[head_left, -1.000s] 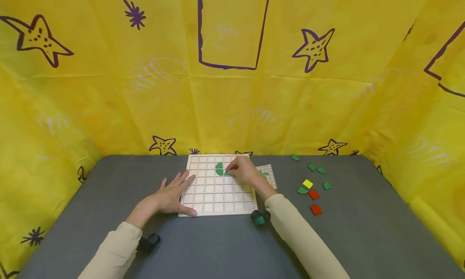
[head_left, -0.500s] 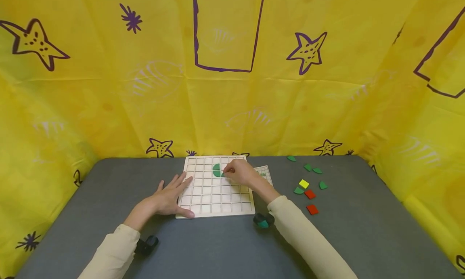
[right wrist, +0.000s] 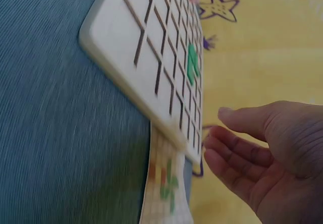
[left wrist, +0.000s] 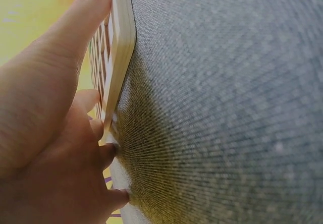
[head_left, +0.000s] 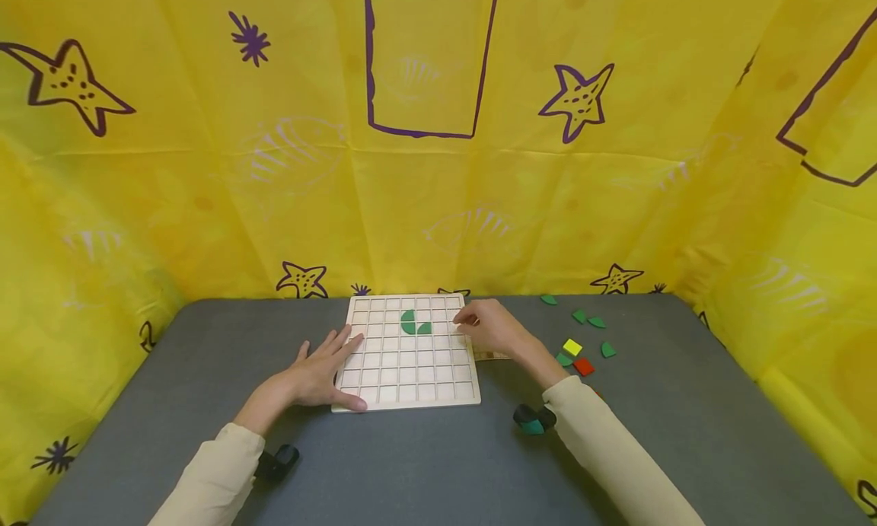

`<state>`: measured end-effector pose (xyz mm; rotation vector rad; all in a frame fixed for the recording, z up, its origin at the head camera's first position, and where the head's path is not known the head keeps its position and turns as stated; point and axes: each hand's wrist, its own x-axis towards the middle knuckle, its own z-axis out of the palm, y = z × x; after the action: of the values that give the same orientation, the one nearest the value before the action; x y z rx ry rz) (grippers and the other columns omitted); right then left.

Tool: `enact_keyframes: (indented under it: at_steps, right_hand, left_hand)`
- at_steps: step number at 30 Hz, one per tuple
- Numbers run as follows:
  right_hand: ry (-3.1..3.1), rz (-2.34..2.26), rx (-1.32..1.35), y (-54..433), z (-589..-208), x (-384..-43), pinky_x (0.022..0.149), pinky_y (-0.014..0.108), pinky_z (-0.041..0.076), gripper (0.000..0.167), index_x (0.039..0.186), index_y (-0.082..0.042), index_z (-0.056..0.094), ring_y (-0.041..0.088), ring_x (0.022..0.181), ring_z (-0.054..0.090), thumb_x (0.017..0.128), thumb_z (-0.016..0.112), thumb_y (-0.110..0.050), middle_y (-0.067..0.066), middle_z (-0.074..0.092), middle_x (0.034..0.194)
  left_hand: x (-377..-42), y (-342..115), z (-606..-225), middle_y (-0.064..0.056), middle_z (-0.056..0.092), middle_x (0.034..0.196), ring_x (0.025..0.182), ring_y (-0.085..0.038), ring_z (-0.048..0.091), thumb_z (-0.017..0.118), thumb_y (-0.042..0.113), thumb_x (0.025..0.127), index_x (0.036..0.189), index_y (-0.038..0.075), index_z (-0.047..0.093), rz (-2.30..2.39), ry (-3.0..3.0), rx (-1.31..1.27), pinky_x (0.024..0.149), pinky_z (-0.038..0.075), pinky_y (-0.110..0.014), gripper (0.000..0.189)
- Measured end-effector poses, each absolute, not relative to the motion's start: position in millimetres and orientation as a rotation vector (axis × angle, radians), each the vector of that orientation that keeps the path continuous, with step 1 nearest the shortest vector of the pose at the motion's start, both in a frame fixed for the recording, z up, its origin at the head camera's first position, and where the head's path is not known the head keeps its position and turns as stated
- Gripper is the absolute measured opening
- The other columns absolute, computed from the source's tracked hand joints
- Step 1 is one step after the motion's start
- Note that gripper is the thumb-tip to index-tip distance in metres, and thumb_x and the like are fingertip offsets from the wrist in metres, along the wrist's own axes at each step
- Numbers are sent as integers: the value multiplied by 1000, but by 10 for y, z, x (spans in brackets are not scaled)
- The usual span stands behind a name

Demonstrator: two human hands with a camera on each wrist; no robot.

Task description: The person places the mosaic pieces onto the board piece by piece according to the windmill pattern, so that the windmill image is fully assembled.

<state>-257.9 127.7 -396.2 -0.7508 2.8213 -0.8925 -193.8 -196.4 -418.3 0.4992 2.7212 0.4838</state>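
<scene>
A pale wooden grid board [head_left: 389, 375] lies flat on the grey table. My left hand [head_left: 317, 374] rests on its left edge with fingers spread, the thumb at the near corner. Green rounded pieces [head_left: 409, 323] sit in the board's upper middle squares, and a green quarter-circle piece [head_left: 425, 328] lies beside them to the right. Over the board's right edge hovers my right hand [head_left: 495, 329], its fingers loosely bent and nothing between thumb and fingertips. Below that hand a printed grid card [right wrist: 162, 188] with a coloured pattern lies against the board's edge, mostly hidden in the head view.
On the table's right lie loose pieces: a yellow square [head_left: 572, 348], a red square [head_left: 584, 367] and several green ones [head_left: 608, 349]. My right sleeve [head_left: 603, 427] nearly covers another red piece. A yellow patterned cloth [head_left: 438, 183] hangs behind the table.
My right hand has let go of the green quarter-circle piece, which stays on the board, and has moved right, off the squares. The left hand keeps its place on the board.
</scene>
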Motion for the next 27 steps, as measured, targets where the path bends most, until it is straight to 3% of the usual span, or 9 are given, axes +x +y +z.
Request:
enact_keyframes:
  at_steps: [15,27]
  right_hand:
    - [2919,-833,-707,1936,-3912,-2496,82,43,54,18,108,4,71,27,91,65,91,66,-3,14,70,102]
    - [3008,-742,-715,2530,-3993,-2406,77,42,56,17,105,4,72,29,87,66,89,66,4,15,70,98]
  left_hand:
    - [-1906,-1989,-4167,-24,5,162,146,-48,7,78,64,69,156,6,19,520,2722,513,107,1,-74,120]
    - [-1941,-1968,-4173,-24,5,162,146,-48,7,77,64,69,156,6,19,512,2725,534,107,2,-74,120]
